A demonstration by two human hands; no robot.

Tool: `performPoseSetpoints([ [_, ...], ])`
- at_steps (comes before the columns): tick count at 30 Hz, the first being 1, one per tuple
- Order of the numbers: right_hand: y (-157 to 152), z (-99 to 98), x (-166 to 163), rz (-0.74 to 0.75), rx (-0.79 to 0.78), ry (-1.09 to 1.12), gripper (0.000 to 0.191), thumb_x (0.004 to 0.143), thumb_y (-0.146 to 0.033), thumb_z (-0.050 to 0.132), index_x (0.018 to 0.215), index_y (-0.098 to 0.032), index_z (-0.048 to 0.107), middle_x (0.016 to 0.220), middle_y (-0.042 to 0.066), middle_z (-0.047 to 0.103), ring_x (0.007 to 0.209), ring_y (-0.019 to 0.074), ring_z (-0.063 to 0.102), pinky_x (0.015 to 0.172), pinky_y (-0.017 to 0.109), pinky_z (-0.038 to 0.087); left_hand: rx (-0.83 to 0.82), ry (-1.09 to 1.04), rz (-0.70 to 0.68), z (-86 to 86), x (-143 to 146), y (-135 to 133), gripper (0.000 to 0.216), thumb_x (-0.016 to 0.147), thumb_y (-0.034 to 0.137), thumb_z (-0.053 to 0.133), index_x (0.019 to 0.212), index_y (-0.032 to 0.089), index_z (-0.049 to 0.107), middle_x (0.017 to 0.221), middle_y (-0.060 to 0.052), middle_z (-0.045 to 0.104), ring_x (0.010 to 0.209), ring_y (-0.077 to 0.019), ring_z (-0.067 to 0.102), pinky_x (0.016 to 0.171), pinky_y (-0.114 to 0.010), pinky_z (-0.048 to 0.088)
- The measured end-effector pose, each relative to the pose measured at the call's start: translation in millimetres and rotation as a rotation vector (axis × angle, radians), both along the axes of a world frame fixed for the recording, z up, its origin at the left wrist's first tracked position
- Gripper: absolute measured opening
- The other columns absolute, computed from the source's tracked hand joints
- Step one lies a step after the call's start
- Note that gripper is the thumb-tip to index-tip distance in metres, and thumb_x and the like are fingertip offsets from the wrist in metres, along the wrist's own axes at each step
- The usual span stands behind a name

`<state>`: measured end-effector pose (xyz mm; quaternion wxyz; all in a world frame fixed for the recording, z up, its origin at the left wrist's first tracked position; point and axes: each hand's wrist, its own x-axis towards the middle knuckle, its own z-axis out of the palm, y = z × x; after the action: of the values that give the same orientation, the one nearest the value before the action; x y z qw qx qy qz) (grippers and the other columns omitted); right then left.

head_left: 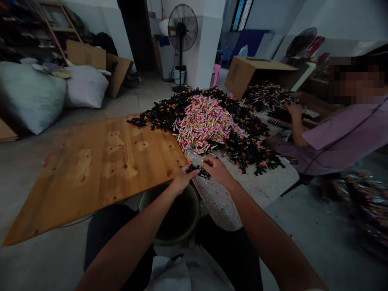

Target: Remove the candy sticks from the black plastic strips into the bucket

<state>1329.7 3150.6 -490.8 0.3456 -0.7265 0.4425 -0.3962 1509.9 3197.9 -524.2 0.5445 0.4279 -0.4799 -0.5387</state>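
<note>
Black plastic piece [198, 171] held over the bucket [194, 220] rim.
Our left hand [182, 178] and right hand [217, 169] pinch its ends with closed fingertips, heap [253, 147] at twelve o'clock; we judge fine finger control is needed.

A concrete floor [142, 95] is being dimly lit; a pedestal fan [182, 28] is being backed by a white pillar [209, 44]; stuffed sacks [30, 95] are being flanked by cardboard boxes [117, 72].

Dead centre, black piece [198, 171] between left hand [182, 178] and right hand [216, 169] too small to identify; colourful heap [363, 206] at 4 o'clock blurred, cut by edge.
</note>
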Motion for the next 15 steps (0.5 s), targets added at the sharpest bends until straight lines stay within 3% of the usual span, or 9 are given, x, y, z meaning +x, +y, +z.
performPoseSetpoints([
  [2, 13.0, 2.6, -1.4, 0.089, 0.04, -0.04, 0.03, 0.086, -0.041, 0.061, 0.102, -0.019, 0.072, 0.086, 0.002, 0.071, 0.074, 0.016, 0.062, 0.07, 0.027, 0.049, 0.001, 0.091, -0.02, 5.6, -4.4, 3.0, 0.041, 0.071, 0.039, 0.081, 0.1, 0.014, 0.066, 0.097, -0.006, 0.071, 0.087, -0.0162, 0.066, 0.082, -0.029, 0.053],
  [5, 24.8, 10.0, -4.4, 0.136, 0.157, -0.094, 0.036, 0.087, -0.044, 0.061, 0.109, -0.019, 0.072, 0.073, -0.001, 0.066, 0.056, 0.0124, 0.053, 0.056, 0.026, 0.044, 0.033, 0.131, -0.065, 16.9, -8.3, 9.0, 0.036, 0.075, 0.036, 0.073, 0.101, 0.017, 0.057, 0.088, -0.003, 0.07, 0.072, -0.0152, 0.067, 0.065, -0.027, 0.053],
  [10, 31.4, 20.3, -9.3, 0.158, 0.192, -0.212, 0.035, 0.081, -0.041, 0.068, 0.109, -0.02, 0.069, 0.075, -0.003, 0.063, 0.054, 0.01, 0.052, 0.053, 0.024, 0.044, 0.023, -0.067, -0.125, 35.4, -5.6, 19.4, 0.028, 0.075, 0.025, 0.058, 0.101, 0.02, 0.052, 0.079, 0.004, 0.062, 0.05, -0.0068, 0.054, 0.049, -0.019, 0.042],
  [15, 34.5, 18.9, -7.2, 0.122, 0.257, -0.338, 0.034, 0.075, -0.04, 0.074, 0.1, -0.019, 0.067, 0.068, -0.005, 0.059, 0.055, 0.0113, 0.055, 0.056, 0.025, 0.046, -0.121, -0.303, -0.142, 39.3, -3.3, 23.2, 0.026, 0.078, 0.023, 0.057, 0.104, 0.018, 0.059, 0.079, 0.003, 0.059, 0.062, -0.0093, 0.052, 0.057, -0.02, 0.043],
])
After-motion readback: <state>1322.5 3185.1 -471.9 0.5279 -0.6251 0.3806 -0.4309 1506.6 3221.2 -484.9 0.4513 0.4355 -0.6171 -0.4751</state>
